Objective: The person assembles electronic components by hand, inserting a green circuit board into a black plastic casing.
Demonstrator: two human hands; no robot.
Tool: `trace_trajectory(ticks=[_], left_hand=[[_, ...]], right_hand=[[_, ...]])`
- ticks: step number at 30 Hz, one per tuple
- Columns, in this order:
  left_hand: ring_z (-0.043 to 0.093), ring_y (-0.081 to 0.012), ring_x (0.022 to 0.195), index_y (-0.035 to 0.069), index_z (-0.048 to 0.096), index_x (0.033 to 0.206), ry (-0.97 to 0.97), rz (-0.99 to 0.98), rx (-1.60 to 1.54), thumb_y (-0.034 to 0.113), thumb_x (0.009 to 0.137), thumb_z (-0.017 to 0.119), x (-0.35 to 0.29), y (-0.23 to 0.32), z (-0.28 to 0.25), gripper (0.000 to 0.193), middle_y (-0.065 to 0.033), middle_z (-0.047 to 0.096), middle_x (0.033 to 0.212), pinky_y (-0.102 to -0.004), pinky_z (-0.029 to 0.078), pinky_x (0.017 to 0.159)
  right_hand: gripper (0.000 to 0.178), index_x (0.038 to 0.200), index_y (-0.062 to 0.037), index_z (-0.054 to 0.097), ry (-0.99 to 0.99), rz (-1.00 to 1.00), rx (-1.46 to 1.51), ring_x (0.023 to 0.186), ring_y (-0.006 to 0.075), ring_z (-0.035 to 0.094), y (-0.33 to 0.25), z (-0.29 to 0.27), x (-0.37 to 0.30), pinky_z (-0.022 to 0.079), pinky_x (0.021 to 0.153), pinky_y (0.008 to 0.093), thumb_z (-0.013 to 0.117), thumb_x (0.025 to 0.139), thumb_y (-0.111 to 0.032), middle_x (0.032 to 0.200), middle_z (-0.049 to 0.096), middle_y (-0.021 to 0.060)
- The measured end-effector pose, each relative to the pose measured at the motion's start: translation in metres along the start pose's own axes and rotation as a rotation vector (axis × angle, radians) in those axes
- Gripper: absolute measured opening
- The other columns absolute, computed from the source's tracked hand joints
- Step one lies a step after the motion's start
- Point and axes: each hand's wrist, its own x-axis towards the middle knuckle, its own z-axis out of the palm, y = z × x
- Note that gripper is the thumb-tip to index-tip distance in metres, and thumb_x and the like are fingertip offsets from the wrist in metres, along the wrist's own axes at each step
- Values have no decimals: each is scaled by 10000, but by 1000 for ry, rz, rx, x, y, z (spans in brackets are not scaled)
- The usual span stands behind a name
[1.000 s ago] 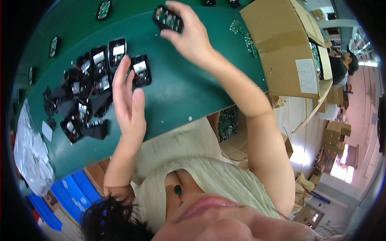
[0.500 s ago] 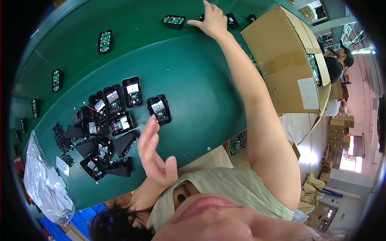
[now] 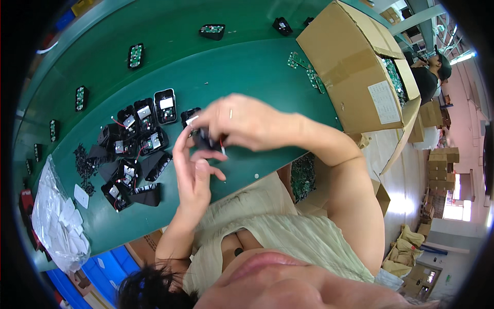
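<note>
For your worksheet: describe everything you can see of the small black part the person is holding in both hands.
The small black part is a dark, seemingly plastic piece, mostly hidden by fingers. A red wire and a pale bit show at its lower right edge. It is held above the green table, off the surface. The right hand grips it from above; the left hand meets it from below with its fingertips. Similar black parts lie clustered to its left.
</note>
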Motion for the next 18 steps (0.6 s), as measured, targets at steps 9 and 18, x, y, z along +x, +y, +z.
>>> trace_trajectory(ticks=[9, 18], left_hand=[[600, -272, 862, -35, 370, 1240, -24, -464, -374, 118, 858, 449, -21, 15, -15, 420, -180, 550, 1026, -309, 508, 696], [573, -256, 904, -35, 417, 1113, 12, -563, -388, 21, 769, 429, -51, 13, -40, 348, -168, 544, 1012, -359, 465, 794]], right_hand=[[513, 1080, -38, 507, 404, 428, -451, 1059, 297, 483, 98, -27, 34, 438, 857, 385, 679, 725, -365, 1129, 512, 133], [390, 1093, -103, 534, -17, 900, -759, 1111, 259, 447, 215, -32, 69, 432, 884, 366, 640, 758, -274, 1152, 511, 58]])
